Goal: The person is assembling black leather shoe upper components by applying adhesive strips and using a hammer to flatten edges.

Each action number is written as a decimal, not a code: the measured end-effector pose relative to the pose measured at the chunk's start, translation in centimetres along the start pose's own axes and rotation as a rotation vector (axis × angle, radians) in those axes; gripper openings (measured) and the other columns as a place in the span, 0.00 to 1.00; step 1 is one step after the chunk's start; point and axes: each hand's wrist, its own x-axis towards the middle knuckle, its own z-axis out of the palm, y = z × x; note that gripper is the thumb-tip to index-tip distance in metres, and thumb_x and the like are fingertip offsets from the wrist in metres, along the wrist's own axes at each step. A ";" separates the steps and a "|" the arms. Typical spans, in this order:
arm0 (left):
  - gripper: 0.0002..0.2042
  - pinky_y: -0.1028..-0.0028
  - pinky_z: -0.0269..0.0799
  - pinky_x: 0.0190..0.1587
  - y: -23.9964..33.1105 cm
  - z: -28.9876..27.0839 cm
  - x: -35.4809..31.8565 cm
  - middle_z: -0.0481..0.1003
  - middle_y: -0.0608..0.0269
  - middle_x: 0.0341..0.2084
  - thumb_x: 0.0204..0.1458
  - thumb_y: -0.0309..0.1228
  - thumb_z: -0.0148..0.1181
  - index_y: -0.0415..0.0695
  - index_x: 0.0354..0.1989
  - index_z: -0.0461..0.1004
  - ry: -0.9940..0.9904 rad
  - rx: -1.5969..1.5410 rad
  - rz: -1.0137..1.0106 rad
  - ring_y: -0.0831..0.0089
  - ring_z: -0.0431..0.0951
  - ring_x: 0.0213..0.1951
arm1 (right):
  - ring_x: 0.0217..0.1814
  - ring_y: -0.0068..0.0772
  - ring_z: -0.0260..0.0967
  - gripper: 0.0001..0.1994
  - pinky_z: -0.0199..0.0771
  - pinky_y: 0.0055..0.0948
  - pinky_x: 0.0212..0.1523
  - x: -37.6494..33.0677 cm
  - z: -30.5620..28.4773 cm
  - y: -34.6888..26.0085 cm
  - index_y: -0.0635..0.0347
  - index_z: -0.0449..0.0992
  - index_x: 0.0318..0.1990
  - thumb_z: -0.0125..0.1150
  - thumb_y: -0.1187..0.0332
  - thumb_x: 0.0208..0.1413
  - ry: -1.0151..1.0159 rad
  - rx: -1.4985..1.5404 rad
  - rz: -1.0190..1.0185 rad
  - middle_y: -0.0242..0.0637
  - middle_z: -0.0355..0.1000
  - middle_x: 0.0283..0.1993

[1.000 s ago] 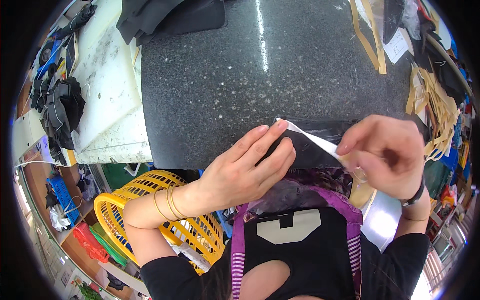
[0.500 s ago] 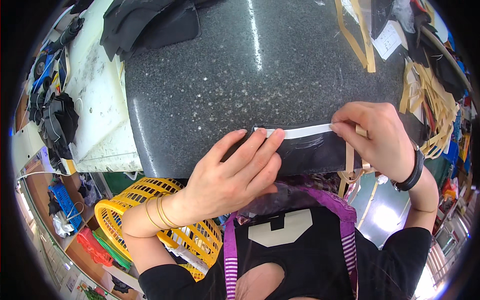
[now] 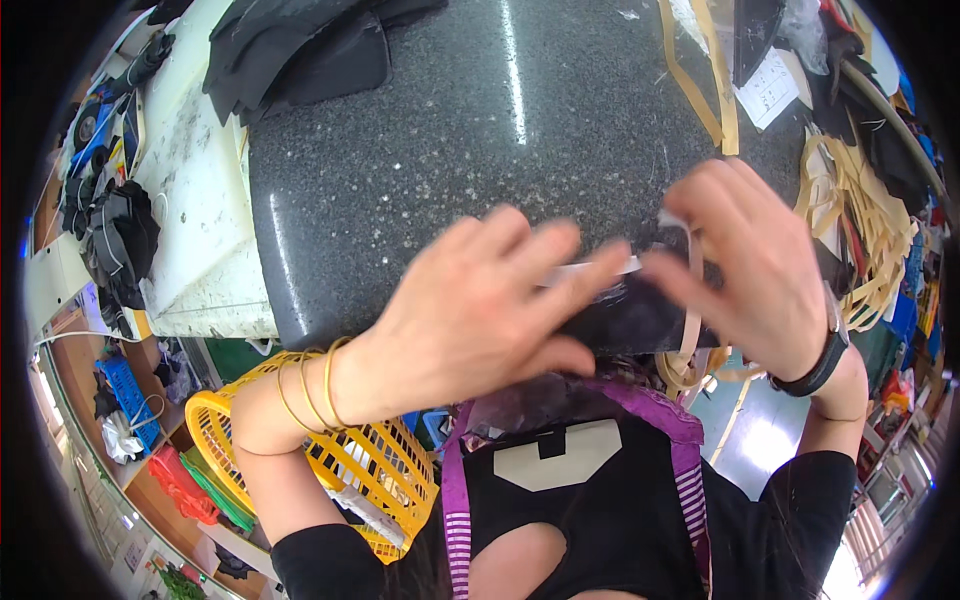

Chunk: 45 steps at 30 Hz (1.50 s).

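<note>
**Two hands flat over a dark piece at the slab's near edge**

Two hands meet over one dark, glossy piece (image 3: 630, 315) lying at the near edge of a speckled black stone slab (image 3: 420, 150). Left hand (image 3: 480, 310) — gold bangles (image 3: 305, 385) at the wrist — lies spread, fingers extended and pressed down on the piece, not clenched. A thin white strip (image 3: 590, 268) shows just past its fingertips, between the two hands, running along the piece's far edge. Right hand (image 3: 745, 265), black wristband (image 3: 820, 362) on the wrist, is also open, fingers reaching down onto the strip's right end; whether it pinches the strip or only presses it, I cannot tell — the fingertips blur.

Tan strips (image 3: 690, 345) hang off the slab edge below the right hand; a bigger heap of them (image 3: 870, 220) lies to that hand's right. Beyond both hands, far side of the slab: black fabric pieces (image 3: 300, 45) to the left, a white paper slip (image 3: 768, 85) to the right. Below the left wrist, off the slab, a yellow plastic basket (image 3: 390, 470). Left of the slab, a stained white board (image 3: 200, 210).
</note>
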 end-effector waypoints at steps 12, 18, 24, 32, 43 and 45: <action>0.31 0.75 0.73 0.39 -1.0 -3.1 -1.5 0.76 0.58 0.32 0.59 0.55 0.43 0.34 0.48 0.69 -0.669 -1.459 -0.776 0.74 0.75 0.35 | 0.28 0.36 0.68 0.13 0.70 0.29 0.23 -2.2 -1.2 -2.3 0.67 0.70 0.37 0.57 0.77 0.39 -0.113 0.257 -0.505 0.39 0.65 0.31; 0.32 0.74 0.74 0.43 -0.5 -3.6 -2.1 0.76 0.58 0.33 0.57 0.57 0.44 0.32 0.45 0.72 -0.854 -1.717 -0.750 0.77 0.74 0.34 | 0.27 0.35 0.67 0.14 0.69 0.29 0.23 -1.6 -1.4 -3.4 0.68 0.70 0.36 0.58 0.77 0.37 -0.106 0.266 -0.555 0.40 0.65 0.30; 0.23 0.77 0.71 0.44 0.2 -0.7 -2.6 0.73 0.66 0.40 0.59 0.45 0.50 0.36 0.51 0.68 -0.964 -1.831 -0.514 0.78 0.72 0.41 | 0.28 0.37 0.68 0.13 0.70 0.29 0.25 -1.6 -1.7 -3.9 0.67 0.72 0.36 0.60 0.78 0.37 -0.227 0.320 -0.577 0.42 0.67 0.32; 0.17 0.67 0.67 0.25 -0.8 -2.9 -2.2 0.73 0.49 0.24 0.58 0.40 0.53 0.33 0.34 0.65 -0.578 -0.980 -0.212 0.63 0.75 0.26 | 0.42 0.50 0.65 0.23 0.68 0.38 0.40 0.8 -0.9 -4.3 0.64 0.65 0.39 0.72 0.70 0.37 -0.300 0.502 -0.374 0.47 0.68 0.42; 0.13 0.70 0.64 0.35 -2.0 -0.4 -2.3 0.72 0.63 0.28 0.44 0.31 0.61 0.42 0.36 0.69 0.115 -0.084 -0.103 0.65 0.75 0.33 | 0.39 0.49 0.61 0.20 0.61 0.37 0.41 2.6 1.9 -3.6 0.61 0.64 0.41 0.65 0.77 0.40 -0.268 0.237 -0.214 0.43 0.64 0.36; 0.14 0.67 0.64 0.37 -2.7 -2.4 -3.1 0.73 0.61 0.31 0.44 0.31 0.63 0.42 0.38 0.70 -0.050 -0.206 -0.263 0.63 0.74 0.36 | 0.37 0.46 0.60 0.19 0.59 0.36 0.41 2.5 1.9 -3.5 0.61 0.64 0.40 0.65 0.78 0.40 -0.213 0.258 -0.305 0.41 0.64 0.36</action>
